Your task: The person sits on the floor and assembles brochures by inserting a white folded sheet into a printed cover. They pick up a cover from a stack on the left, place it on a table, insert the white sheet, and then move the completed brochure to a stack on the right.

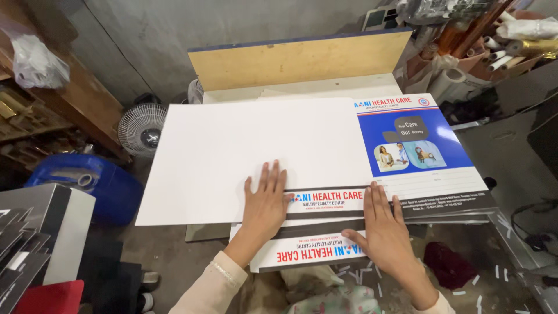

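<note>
My left hand [264, 200] lies flat, fingers spread, on the near edge of a large white sheet [232, 151] that lies face down over a stack of printed sheets. My right hand [383, 229] rests flat on the printed sheets [325, 203] just below, with its thumb on a lower sheet [308, 253] that sticks out toward me. To the right, the uncovered part of a printed sheet [415, 145] shows a blue panel with pictures. Neither hand grips anything.
A plywood board [299, 58] stands behind the stack. A small fan [141, 129] and a blue drum [99, 186] sit on the left, with dark boards [29, 232] at near left. Rolls of foil and paper [494, 40] fill the far right. Paper scraps litter the floor.
</note>
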